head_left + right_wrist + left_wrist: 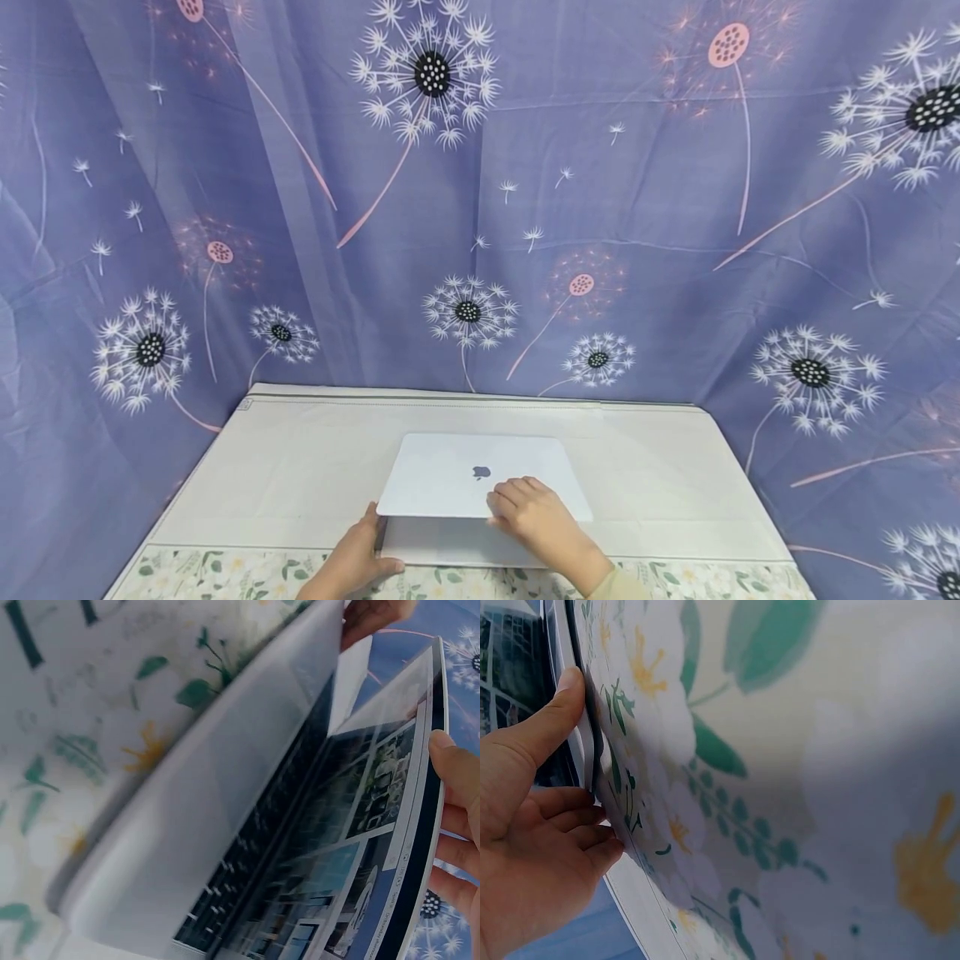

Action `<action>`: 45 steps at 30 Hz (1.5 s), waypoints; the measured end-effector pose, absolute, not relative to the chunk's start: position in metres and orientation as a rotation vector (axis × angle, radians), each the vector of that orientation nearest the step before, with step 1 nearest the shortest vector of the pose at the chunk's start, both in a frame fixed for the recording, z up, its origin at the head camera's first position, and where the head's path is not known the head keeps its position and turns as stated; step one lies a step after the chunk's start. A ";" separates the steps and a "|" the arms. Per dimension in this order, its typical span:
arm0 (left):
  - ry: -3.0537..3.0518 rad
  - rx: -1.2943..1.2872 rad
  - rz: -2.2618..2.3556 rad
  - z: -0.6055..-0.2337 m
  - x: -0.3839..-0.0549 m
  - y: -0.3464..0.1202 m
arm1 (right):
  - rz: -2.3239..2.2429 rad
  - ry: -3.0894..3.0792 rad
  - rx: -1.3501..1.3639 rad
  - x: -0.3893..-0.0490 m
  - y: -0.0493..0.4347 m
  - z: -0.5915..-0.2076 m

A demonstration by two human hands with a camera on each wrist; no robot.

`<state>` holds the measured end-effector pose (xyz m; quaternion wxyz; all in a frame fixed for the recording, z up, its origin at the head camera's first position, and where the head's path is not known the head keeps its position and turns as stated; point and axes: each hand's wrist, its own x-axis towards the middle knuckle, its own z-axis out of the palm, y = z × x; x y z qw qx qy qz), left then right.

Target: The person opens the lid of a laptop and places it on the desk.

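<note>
Losing hold of the lid looks like the main risk here. The MacBook [438, 471] sits near the front of the tabletop [675, 475], partly open, base flat, front edge right by the floral strip [187, 573]. The right hand [546, 521] only has a pinch on the lid's free edge, thumb on the screen side and fingers over the outer face, a bit right of centre. If that thumb slips, the lid could drop onto the keyboard [251, 851], and the thumb might get nipped. A thumb that close to the lit screen [367, 847] could smudge it too. Pull harder than the hinge likes and the base probably tips up or skids, especially if the other hand slacks off.

Pose-wise, the left hand [352, 552] curls round the base's front left corner, thumb at the front edge, fingers along the side. Can't tell how firmly it's gripping. The right forearm comes in diagonally from the lower right, sleeve [621, 586] just in view, wrist higher than the base, knuckles up.
</note>
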<state>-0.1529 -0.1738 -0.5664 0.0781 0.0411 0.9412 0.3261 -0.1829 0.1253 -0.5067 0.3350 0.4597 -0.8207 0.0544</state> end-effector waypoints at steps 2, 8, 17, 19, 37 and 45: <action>2.805 0.125 0.955 -0.566 -0.154 -0.173 | 0.153 -2.126 1.204 -0.186 0.125 -0.502; 2.828 0.138 0.894 -0.568 -0.156 -0.174 | 0.216 -2.094 1.215 -0.198 0.125 -0.488; 2.830 0.133 0.870 -0.567 -0.157 -0.172 | 0.271 -2.093 1.184 -0.216 0.123 -0.467; 2.829 0.136 0.873 -0.567 -0.157 -0.172 | 0.275 -2.091 1.173 -0.220 0.122 -0.464; 2.806 0.156 0.953 -0.569 -0.155 -0.176 | 0.427 -2.074 0.915 -0.245 0.104 -0.449; 2.796 0.109 0.935 -0.571 -0.157 -0.175 | 0.456 -2.080 0.796 -0.257 0.098 -0.446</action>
